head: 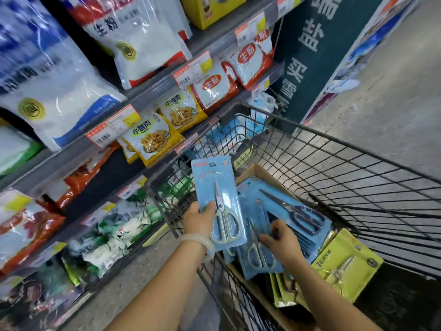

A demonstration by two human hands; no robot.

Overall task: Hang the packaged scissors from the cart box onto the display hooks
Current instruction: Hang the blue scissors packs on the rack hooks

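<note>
My left hand (199, 219) grips a blue carded pack of white-handled scissors (216, 199) by its lower left edge, holding it upright above the cart's near left corner. My right hand (280, 242) reaches into the cardboard box (259, 173) in the cart, fingers curled on the stack of blue scissor packs (256, 258). On top of the stack, further back, lies a pack of dark-handled scissors (296, 211). No display hooks are in view.
The wire shopping cart (358, 163) fills the right half, with yellow carded packs (346, 261) beside the box. Shelves of bagged flour and snack mixes (152, 137) run along the left. A dark green pillar with white lettering (307, 56) stands behind the cart, beside grey floor.
</note>
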